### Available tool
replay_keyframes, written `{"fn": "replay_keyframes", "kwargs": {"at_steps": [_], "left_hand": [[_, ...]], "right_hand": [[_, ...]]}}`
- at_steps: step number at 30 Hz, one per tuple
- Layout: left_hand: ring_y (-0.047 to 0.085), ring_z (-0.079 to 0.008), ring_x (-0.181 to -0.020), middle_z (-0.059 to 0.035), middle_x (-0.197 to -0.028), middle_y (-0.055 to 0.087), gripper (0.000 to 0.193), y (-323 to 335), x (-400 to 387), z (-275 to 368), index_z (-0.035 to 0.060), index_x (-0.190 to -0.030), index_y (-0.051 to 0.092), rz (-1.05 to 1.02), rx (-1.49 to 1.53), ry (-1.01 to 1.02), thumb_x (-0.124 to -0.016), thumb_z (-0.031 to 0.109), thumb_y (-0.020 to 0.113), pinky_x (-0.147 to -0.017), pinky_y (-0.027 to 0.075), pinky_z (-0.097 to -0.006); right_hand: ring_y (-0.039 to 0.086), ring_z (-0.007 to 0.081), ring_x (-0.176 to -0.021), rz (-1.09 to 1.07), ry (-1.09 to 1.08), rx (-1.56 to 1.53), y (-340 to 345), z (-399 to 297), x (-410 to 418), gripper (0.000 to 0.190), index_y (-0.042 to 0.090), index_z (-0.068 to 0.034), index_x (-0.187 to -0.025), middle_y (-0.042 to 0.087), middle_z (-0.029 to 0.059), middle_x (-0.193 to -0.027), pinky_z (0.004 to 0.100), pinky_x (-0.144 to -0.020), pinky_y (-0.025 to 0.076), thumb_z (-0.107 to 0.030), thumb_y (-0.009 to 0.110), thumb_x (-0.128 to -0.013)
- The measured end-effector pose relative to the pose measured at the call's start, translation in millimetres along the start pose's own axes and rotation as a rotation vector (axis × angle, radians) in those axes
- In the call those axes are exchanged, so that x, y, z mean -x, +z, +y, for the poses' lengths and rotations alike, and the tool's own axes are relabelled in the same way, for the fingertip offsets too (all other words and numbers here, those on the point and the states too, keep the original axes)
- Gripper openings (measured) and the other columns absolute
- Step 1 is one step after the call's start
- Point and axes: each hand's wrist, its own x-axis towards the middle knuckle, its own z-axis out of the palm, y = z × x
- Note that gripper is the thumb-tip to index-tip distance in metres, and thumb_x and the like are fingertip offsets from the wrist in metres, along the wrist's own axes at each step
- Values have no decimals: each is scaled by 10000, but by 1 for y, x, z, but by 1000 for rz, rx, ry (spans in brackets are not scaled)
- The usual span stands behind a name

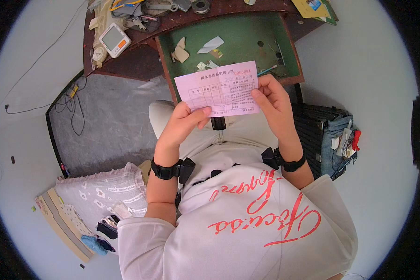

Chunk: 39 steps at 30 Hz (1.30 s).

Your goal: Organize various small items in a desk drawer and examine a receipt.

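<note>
My left hand [187,122] pinches the lower left edge of a pink printed paper slip [210,91], thumb on top. At the slip's right edge my right hand [274,105] grips it too, its thumb on the paper and its fingers curled. The slip bears a printed table and writing, upside down from here. It is spread flat between both hands, above my lap and over the front of a pulled-out drawer [245,31] with a green inside. In the drawer lie a folded white paper [211,44], a beige scrap [180,50], small bits and a blue stick [267,70].
On the dark wooden desk [140,43] stand a blood pressure monitor [114,40], a wrench [162,6], a spool [200,6] and yellow papers [311,7]. A black case [309,140] with jeans [330,140] is at right. Cables [73,101] lie on the grey floor; a bed [101,189] is at left.
</note>
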Motion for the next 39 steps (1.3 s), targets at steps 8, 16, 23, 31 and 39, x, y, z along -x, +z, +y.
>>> {"fn": "replay_keyframes", "kwargs": {"at_steps": [8, 16, 23, 31, 39], "left_hand": [[392, -49, -557, 40, -623, 465, 101, 2, -1, -1, 39, -901, 582, -3, -14, 3, -897, 130, 537, -512, 300, -215], [384, -49, -559, 42, -623, 459, 95, 7, -3, 2, 45, -898, 576, 18, -16, 2, -898, 132, 538, -513, 294, -215], [381, -49, -560, 41, -635, 459, 125, 0, -4, -2, 34, -973, 567, -29, -30, 17, -900, 131, 538, -513, 292, -214], [478, -62, -715, -2, -786, 545, 196, 2, -2, 3, -13, -1042, 550, 81, -167, 68, -864, 65, 531, -631, 394, -228], [525, -95, -980, -18, -1035, 585, 316, -1, -8, 7, -9, -1150, 521, -55, -309, 81, -851, 66, 591, -847, 429, -251]], "right_hand": [[460, 40, -717, 9, 6, 23, -1, -1, 0, 68, 503, -24, -928, 509, -21, -770, 201, -647, 379, -66, 549, -901], [476, 42, -726, 5, 13, 5, -3, 0, 0, 69, 506, -23, -933, 529, -15, -782, 200, -659, 391, -66, 550, -901], [479, 43, -741, 8, 13, 25, -3, 1, -1, 73, 506, -24, -934, 531, -16, -791, 200, -676, 393, -73, 551, -903], [488, 66, -750, -36, -17, 51, -7, 22, -7, 124, 517, -31, -955, 528, -9, -792, 216, -687, 397, -102, 584, -878], [498, 80, -803, -366, 125, 241, -9, 25, -9, 165, 545, -37, -998, 548, 21, -873, 238, -711, 419, -113, 593, -860]]}}
